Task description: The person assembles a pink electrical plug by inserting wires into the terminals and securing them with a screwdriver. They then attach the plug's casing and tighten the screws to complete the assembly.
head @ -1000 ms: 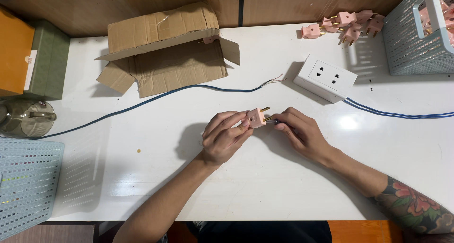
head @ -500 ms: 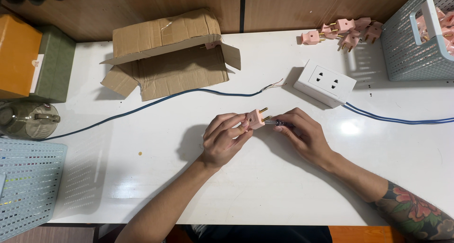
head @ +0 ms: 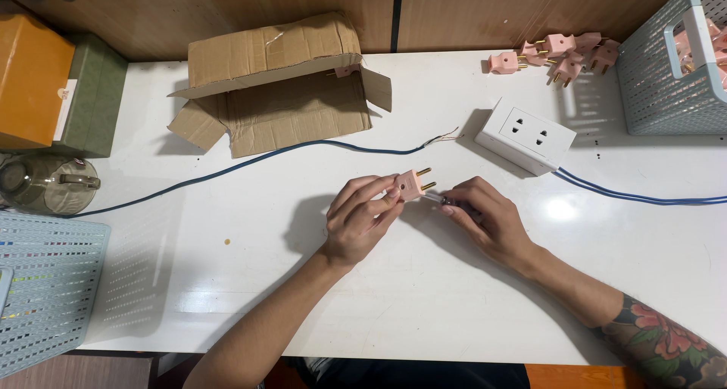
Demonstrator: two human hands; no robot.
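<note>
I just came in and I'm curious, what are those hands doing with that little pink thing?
A person sits at a white table. The left hand pinches a small pink plug with two brass pins. The right hand holds a thin metal tool against the plug's side. Behind lie a blue cable with bare wire ends, a white socket box, more pink plugs and an open cardboard box.

Bare forearms, sleeveless; floral tattoo (head: 666,343) on the right forearm.

A glossy white table (head: 227,298) fills the view, bright glare at 3 o'clock. A brown wooden wall (head: 469,14) runs along 12 o'clock.
</note>
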